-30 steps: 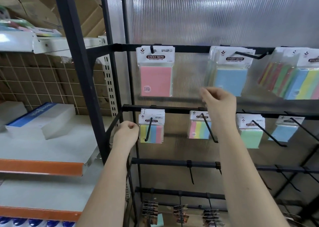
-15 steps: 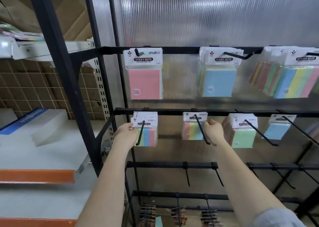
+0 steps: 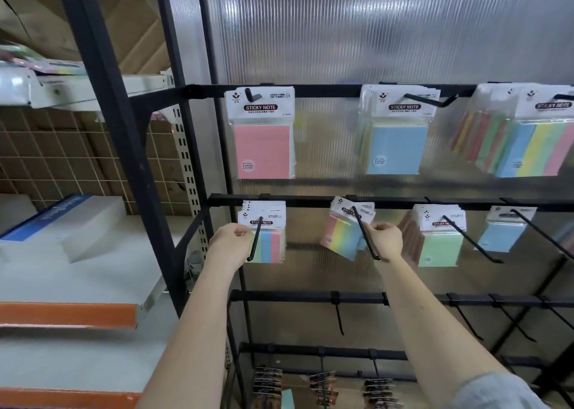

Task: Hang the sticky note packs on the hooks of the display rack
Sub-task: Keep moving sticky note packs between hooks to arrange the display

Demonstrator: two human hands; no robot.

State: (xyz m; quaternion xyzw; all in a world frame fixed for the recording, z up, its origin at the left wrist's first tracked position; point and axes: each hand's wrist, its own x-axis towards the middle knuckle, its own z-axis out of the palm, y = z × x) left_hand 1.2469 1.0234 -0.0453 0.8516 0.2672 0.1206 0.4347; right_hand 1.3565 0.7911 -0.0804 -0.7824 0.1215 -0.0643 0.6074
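Note:
A black display rack [image 3: 304, 202] carries rows of hooks with sticky note packs. My left hand [image 3: 231, 242] pinches the left edge of a striped sticky note pack [image 3: 268, 242] hanging on the leftmost hook [image 3: 256, 241] of the second row. My right hand [image 3: 385, 241] grips the right side of a rainbow striped pack [image 3: 341, 236] on the neighbouring hook [image 3: 366, 237]; that pack is tilted, its bottom swung left. A pink pack [image 3: 264, 138] and a blue pack [image 3: 396, 141] hang on the top row.
Further right on the second row hang a green pack [image 3: 439, 237] and a small blue pack [image 3: 503, 231]. The third bar [image 3: 310, 296] has bare hooks. Darker packs [image 3: 268, 383] hang at the bottom. White shelves with orange edges [image 3: 68, 314] stand to the left.
My right hand dropped from the top row to the second row and took hold of the rainbow pack, tilting it. My left hand stayed at the leftmost striped pack.

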